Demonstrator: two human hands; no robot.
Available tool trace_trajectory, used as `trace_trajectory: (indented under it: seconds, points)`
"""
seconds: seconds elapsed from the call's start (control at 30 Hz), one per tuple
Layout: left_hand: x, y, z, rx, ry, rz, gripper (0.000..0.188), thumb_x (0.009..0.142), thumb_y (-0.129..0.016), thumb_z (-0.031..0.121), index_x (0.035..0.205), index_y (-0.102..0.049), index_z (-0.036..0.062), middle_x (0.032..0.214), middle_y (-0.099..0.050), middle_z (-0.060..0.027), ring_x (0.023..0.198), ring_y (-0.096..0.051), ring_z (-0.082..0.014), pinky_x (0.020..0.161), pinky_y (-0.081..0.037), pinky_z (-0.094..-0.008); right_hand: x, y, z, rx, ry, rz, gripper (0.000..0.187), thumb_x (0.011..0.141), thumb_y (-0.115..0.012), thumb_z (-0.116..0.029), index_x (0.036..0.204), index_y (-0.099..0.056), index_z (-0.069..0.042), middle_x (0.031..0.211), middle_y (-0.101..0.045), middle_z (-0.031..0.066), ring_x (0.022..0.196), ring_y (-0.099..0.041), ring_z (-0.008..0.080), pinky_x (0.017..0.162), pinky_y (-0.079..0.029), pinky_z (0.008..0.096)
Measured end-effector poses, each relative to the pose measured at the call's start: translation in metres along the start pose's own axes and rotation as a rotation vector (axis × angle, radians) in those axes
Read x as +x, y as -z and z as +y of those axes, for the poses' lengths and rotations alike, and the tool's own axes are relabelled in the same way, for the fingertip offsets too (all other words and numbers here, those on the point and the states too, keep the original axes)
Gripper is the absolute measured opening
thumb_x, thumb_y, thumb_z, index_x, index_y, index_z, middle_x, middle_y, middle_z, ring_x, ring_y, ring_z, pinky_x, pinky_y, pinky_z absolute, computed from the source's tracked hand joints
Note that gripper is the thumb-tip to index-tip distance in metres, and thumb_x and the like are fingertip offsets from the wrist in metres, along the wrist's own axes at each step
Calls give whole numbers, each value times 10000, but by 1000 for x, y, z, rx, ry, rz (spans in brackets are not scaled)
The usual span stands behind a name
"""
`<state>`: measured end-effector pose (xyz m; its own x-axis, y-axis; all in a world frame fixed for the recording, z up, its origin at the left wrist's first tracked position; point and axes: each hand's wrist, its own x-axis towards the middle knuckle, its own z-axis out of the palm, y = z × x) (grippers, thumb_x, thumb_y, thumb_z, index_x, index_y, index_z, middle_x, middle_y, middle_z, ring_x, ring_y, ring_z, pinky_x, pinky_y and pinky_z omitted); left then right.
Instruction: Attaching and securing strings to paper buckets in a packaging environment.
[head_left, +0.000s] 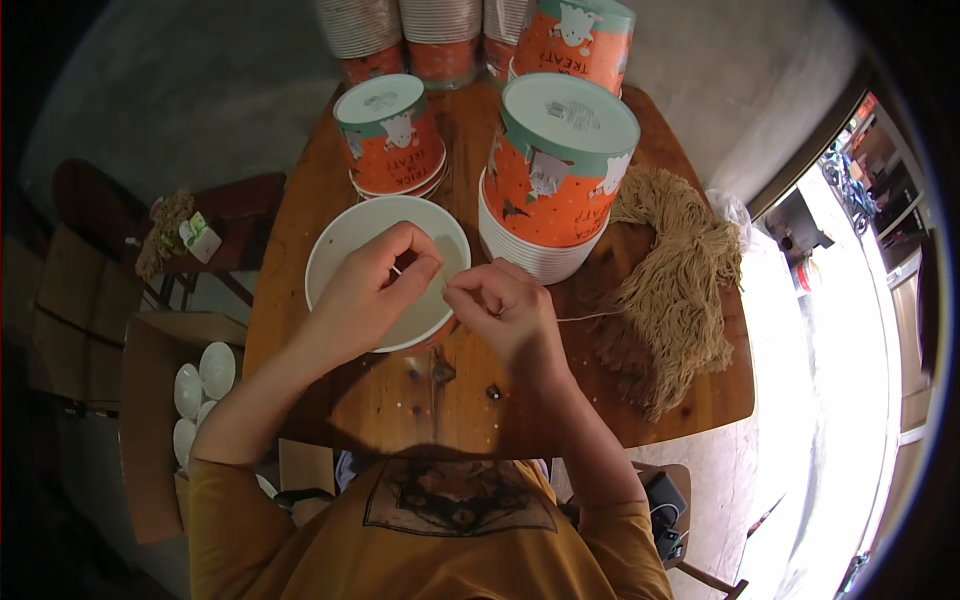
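Note:
My left hand (385, 280) is over the opening of a white-lined paper bucket (320, 255), thumb and forefinger pinched together. A bit of pale cord shows at its fingers. My right hand (505, 310) is closed in a pinch just right of the bucket's rim, close to my left fingertips. From it a thin pale cord (590, 317) runs right toward a thick bundle of tan cords (680, 290) on the table. What lies between the two pinches is too fine to make out fully.
Upside-down orange buckets with green bands stand in a large stack (560, 190) and a smaller stack (395, 140) on the wooden table (460, 410). More stacked buckets (440, 40) are at the back. A cardboard box (150, 430) with several white cups is at left, near a bench (250, 200).

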<state>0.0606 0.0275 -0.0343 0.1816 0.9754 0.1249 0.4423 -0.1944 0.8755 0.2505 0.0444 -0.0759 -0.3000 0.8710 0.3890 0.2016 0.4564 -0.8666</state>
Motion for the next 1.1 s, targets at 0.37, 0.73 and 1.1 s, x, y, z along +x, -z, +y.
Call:
trace_trajectory:
  seconds: [0.37,0.73,1.1]
  points:
    - [6,-4,-5,-748,425,-274,279,908,-581,54,1182,-539,40,950,-603,-21,844,-572,-101,744,-449,-225,-3,-8,7,241,-218,22,90,865,-679,-73,911,-652,-1,761,-533,-3,658,-450,47,584,-404,230]
    - [10,-11,-5,-480,387,-233,125,960,-604,168,999,-577,52,877,-578,9,740,-508,-63,701,-430,-217,6,59,-38,-289,-128,-362,146,853,-681,-164,866,-613,-36,772,-627,84,691,-606,218,655,-487,335]
    - [8,-21,-2,-511,295,-377,155,958,-595,131,1048,-592,5,912,-617,-20,818,-575,-98,771,-484,-247,33,48,-18,-65,74,-379,89,857,-677,-126,890,-651,-47,851,-615,84,745,-612,199,680,-485,308]
